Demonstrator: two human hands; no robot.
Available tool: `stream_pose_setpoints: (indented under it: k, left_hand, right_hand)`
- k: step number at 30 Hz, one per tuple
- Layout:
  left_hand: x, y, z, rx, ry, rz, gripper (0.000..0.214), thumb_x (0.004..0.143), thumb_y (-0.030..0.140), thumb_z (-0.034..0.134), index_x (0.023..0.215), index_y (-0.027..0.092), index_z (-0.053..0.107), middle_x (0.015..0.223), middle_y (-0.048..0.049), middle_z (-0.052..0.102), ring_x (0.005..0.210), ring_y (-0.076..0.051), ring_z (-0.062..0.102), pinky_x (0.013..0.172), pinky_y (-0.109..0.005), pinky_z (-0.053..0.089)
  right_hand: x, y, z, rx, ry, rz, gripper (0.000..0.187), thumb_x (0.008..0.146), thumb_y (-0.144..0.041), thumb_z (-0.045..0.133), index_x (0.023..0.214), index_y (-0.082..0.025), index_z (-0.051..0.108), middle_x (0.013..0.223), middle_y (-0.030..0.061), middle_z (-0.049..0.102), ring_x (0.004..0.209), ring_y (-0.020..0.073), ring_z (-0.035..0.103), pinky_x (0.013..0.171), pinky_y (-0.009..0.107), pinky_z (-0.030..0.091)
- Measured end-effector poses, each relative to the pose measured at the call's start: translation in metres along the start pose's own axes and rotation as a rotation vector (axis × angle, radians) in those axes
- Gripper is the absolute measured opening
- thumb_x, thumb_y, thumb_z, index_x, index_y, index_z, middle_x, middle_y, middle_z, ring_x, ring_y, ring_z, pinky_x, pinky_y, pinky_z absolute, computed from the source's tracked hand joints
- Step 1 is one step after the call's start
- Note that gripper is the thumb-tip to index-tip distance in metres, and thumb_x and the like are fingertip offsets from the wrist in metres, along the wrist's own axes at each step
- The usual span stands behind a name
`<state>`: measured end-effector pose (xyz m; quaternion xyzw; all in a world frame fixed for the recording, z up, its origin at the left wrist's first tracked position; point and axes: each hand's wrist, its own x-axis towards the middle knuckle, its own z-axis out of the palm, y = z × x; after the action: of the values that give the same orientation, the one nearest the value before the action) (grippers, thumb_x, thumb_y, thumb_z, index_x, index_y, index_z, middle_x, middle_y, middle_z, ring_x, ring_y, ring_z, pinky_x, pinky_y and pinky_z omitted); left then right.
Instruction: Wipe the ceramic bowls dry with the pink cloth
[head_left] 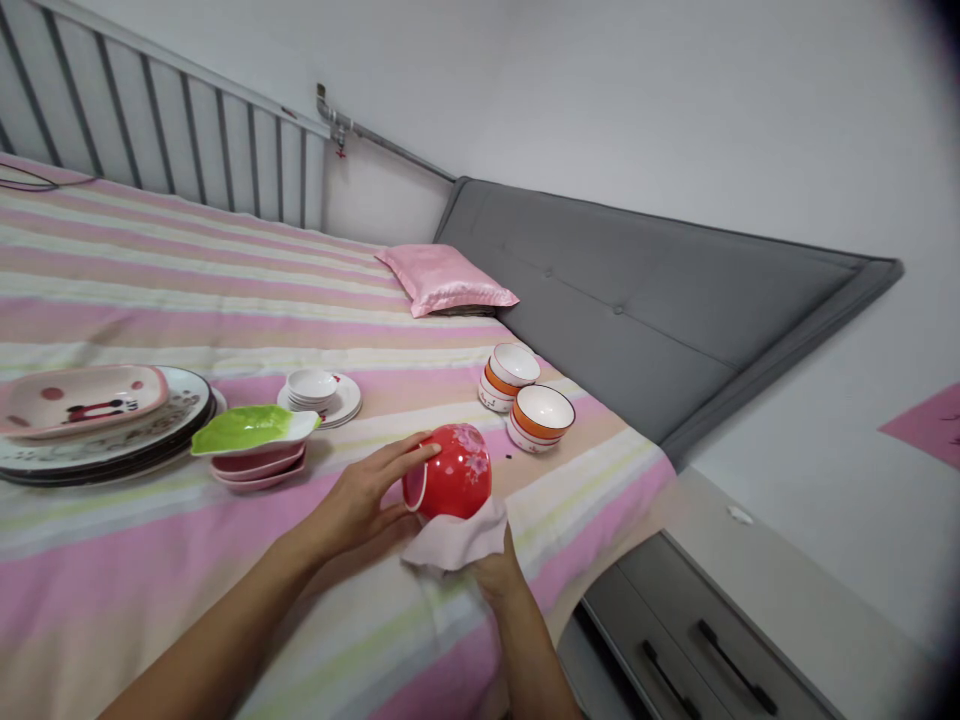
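Observation:
My left hand (367,495) grips a red bowl (452,472) with pink flowers by its rim, tilted on its side above the striped bedspread (225,300). My right hand (495,572) is mostly hidden under a pale pink cloth (457,540), which it presses against the underside of the bowl. Its fingers are wrapped in the cloth.
Orange-and-white bowls (544,415) are stacked just beyond the red bowl. A green leaf-shaped dish (251,428) sits on pink dishes, white saucers with a cup (319,392) behind it, large plates (105,420) at left. A pink pillow (446,278) lies by the grey headboard (645,320); a drawer unit (697,640) stands at right.

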<state>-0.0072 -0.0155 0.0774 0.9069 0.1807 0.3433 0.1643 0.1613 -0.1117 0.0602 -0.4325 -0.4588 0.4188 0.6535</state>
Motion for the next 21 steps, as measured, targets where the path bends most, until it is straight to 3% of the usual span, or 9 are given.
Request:
stream_pose_setpoints:
  k: [6,10,15,18,21]
  left_hand:
    - [0.000,-0.004,0.005,0.199,0.050,0.165,0.057,0.083,0.003,0.047,0.134,0.027,0.041,0.144,-0.0103,0.040,0.131,-0.024,0.039,0.099,-0.041,0.044]
    - [0.000,-0.003,0.009,0.215,0.066,0.177,0.058,0.079,0.006,0.053,0.133,0.026,0.043,0.142,-0.0117,0.042,0.129,-0.026,0.041,0.097,-0.042,0.044]
    - [-0.002,0.007,0.025,0.237,0.075,0.082,0.057,0.074,0.015,0.060,0.129,0.022,0.046,0.133,-0.0150,0.051,0.113,-0.028,0.055,0.087,-0.040,0.049]
    - [-0.004,0.013,0.035,0.298,0.033,0.035,0.059,0.071,0.013,0.061,0.128,0.022,0.048,0.129,-0.0153,0.055,0.105,-0.030,0.060,0.081,-0.041,0.051]
    - [-0.002,0.018,0.033,0.266,-0.055,0.002,0.059,0.072,0.018,0.066,0.128,0.022,0.047,0.126,-0.0138,0.056,0.100,-0.029,0.061,0.078,-0.038,0.052]
  right_hand:
    - [-0.001,-0.003,0.003,0.251,0.065,0.055,0.025,0.069,-0.031,0.072,0.093,-0.023,0.070,0.086,0.0036,0.072,0.091,0.0230,0.065,0.089,0.038,0.050]
    - [0.002,-0.004,0.002,0.296,0.118,0.116,0.030,0.068,-0.031,0.073,0.096,-0.022,0.069,0.086,0.0029,0.072,0.087,0.0216,0.065,0.085,0.039,0.052]
    - [0.009,-0.003,-0.001,0.182,0.287,0.096,0.039,0.064,-0.029,0.075,0.100,-0.018,0.066,0.087,0.0053,0.071,0.078,0.0200,0.066,0.074,0.034,0.054]
    - [0.013,-0.003,-0.007,0.055,0.411,0.011,0.033,0.065,-0.033,0.074,0.092,-0.015,0.068,0.085,0.0062,0.071,0.077,0.0188,0.065,0.073,0.030,0.052]
    - [0.016,-0.003,-0.014,-0.092,0.503,-0.014,0.029,0.071,-0.040,0.069,0.080,-0.012,0.067,0.080,0.0069,0.069,0.073,0.0184,0.062,0.067,0.028,0.050]
